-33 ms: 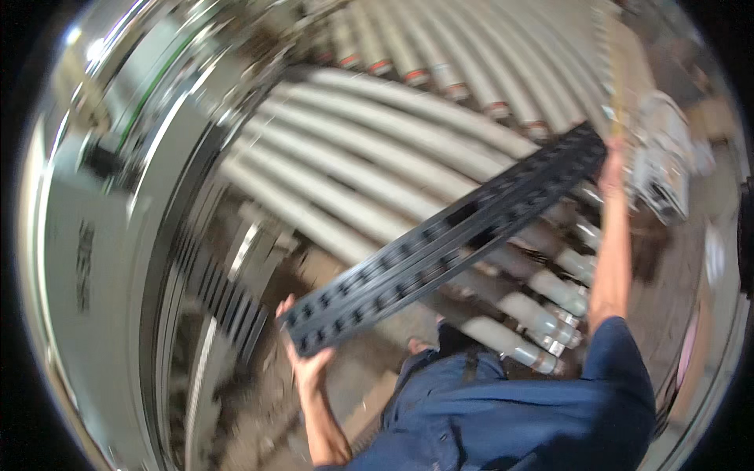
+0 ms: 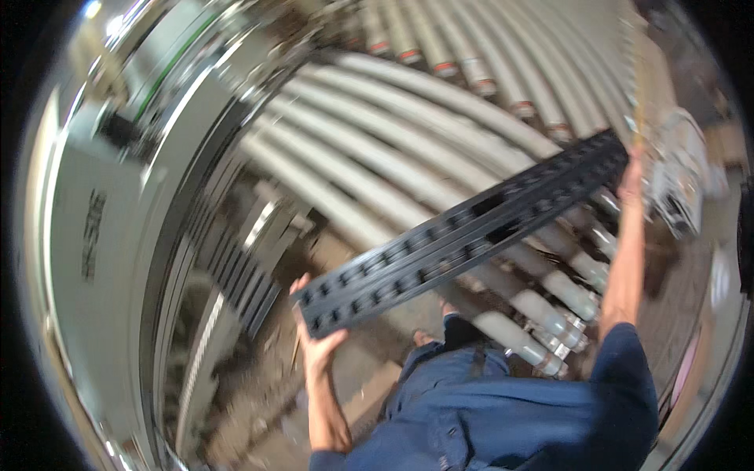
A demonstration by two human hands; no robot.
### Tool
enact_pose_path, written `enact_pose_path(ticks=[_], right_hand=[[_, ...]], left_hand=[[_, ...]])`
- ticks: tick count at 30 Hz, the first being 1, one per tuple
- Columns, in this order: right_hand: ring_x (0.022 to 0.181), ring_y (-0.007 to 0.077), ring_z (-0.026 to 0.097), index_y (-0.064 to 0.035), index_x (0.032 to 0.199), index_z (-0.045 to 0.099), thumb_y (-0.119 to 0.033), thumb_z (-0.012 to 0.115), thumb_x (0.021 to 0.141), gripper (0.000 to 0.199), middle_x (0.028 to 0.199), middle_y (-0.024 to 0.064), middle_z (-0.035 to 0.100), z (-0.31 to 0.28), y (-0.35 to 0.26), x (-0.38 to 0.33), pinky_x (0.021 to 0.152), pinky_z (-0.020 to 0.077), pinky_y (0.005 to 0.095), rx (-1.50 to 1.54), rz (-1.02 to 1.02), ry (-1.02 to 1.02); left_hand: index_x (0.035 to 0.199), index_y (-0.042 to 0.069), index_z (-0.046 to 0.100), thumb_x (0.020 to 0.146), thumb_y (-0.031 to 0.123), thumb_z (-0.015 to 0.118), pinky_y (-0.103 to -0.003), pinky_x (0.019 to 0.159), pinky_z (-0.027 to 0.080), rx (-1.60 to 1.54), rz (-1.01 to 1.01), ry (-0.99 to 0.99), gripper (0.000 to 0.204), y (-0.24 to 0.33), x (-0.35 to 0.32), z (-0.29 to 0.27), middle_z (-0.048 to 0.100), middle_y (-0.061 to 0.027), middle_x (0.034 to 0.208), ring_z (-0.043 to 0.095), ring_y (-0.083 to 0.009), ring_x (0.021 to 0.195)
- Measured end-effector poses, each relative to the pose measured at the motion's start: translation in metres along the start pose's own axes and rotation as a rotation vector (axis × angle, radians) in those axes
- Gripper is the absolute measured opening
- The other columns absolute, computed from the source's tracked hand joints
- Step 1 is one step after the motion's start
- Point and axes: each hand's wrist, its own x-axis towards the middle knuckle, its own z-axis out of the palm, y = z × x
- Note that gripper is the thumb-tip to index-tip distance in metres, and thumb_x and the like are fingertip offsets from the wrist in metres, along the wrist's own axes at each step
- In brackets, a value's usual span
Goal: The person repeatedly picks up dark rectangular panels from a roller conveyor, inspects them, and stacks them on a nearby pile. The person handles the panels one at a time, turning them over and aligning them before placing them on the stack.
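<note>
A long black slotted bar (image 2: 440, 235), with two rows of dark openings along its length, spans the view at a slant. Its left end is low and near me, its right end higher and farther off. My left hand (image 2: 318, 344) is closed on the left end, thumb along the near edge and fingertips showing at the end face. At the far right end my right hand (image 2: 631, 179) is closed round the edge, some of its fingers hidden. The bar is held in the air above a roller conveyor (image 2: 377, 133) with pale rollers.
On the left stands a tall grey machine (image 2: 94, 235), with a dark ribbed part (image 2: 242, 286) low on its side. A second bank of rollers (image 2: 503, 47) lies beyond. To the right is a whitish wrapped bundle (image 2: 679, 173). Debris litters the floor (image 2: 259, 408) below.
The bar sits slightly farther right in view and is a little less steeply slanted. The surroundings also shift right, as my head view has turned somewhat. Both hands keep their hold.
</note>
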Motion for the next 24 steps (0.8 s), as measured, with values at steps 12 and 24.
enact_pose_path(ticks=[12, 24], right_hand=[[0.12, 0.025, 0.056, -0.0033, 0.138, 0.053, -0.066, 0.051, 0.092, 0.078, 0.135, 0.0099, 0.059, -0.019, -0.009, 0.031, 0.105, 0.0421, 0.0403, -0.132, -0.008, 0.142], [0.124, 0.0255, 0.053, -0.0008, 0.141, 0.047, -0.068, 0.047, 0.093, 0.083, 0.136, 0.0107, 0.057, -0.011, -0.004, 0.022, 0.109, 0.0379, 0.0412, -0.073, 0.023, 0.201]], left_hand=[[0.158, 0.009, 0.014, 0.054, 0.016, 0.097, -0.04, 0.119, 0.026, -0.112, 0.055, -0.002, 0.133, -0.024, -0.009, -0.01, 0.026, -0.0104, 0.16, 0.03, -0.0239, 0.145], [0.157, 0.007, 0.008, 0.057, 0.02, 0.097, -0.041, 0.118, 0.028, -0.086, 0.034, 0.0, 0.135, -0.029, -0.012, -0.015, 0.028, -0.0148, 0.158, 0.032, -0.0256, 0.143]])
